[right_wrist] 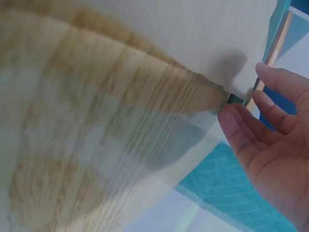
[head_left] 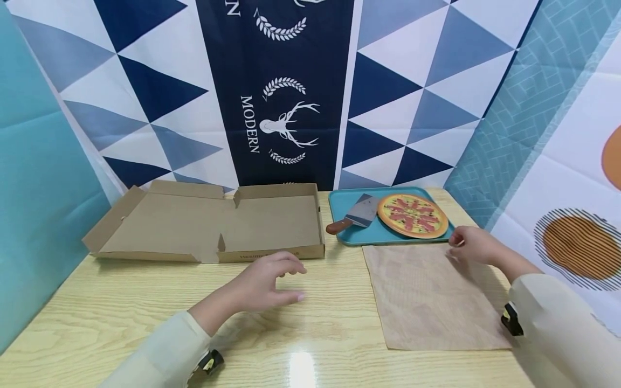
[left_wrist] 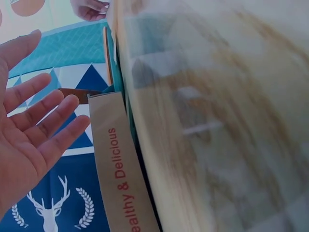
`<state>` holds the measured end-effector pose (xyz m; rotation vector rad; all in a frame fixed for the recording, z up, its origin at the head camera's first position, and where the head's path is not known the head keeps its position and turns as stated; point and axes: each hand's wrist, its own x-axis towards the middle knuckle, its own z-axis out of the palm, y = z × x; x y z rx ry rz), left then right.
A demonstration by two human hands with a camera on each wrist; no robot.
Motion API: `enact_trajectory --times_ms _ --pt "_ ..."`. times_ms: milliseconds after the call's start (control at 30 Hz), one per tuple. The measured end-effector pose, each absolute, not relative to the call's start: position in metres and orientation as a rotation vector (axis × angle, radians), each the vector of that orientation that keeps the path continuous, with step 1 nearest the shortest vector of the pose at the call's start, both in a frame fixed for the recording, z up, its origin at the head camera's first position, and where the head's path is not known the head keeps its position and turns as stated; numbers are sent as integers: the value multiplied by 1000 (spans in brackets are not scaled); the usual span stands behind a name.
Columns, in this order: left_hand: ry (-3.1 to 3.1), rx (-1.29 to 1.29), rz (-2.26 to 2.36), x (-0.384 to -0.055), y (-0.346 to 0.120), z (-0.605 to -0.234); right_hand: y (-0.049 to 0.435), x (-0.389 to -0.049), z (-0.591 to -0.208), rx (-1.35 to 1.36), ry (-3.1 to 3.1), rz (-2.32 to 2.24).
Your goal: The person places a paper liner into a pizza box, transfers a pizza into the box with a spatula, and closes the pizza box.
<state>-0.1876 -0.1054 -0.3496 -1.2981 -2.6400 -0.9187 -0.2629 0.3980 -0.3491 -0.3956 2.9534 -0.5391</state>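
Observation:
My left hand [head_left: 271,283] hovers above the table in front of the cardboard box, its fingers spread and nothing in them. The same left hand [left_wrist: 29,125] has its palm showing in the left wrist view. At the far right corner of a brown sheet of paper [head_left: 432,302] is my right hand [head_left: 473,245], near the tray's edge. Its fingers [right_wrist: 236,128] are loosely bent in the right wrist view, with a gap from thumb to fingertips beside the paper's corner. The sheet lies flat in front of the teal tray [head_left: 346,199].
A pizza [head_left: 412,215] lies on the tray. A spatula with a wooden handle [head_left: 338,226] rests there too, its handle over the tray's left rim. The unfolded cardboard pizza box [head_left: 271,215] occupies the table's back left. Patterned cloth [head_left: 286,64] hangs behind.

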Motion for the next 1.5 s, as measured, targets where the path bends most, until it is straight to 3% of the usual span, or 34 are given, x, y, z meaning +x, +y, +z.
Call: enact_trajectory --times_ms 500,1500 --pt "-2582 -1410 -1210 -197 -93 -362 402 -267 -348 -275 2763 -930" --pt "-2685 -1156 -1708 -193 -96 -363 374 -211 -290 -583 2972 -1010"
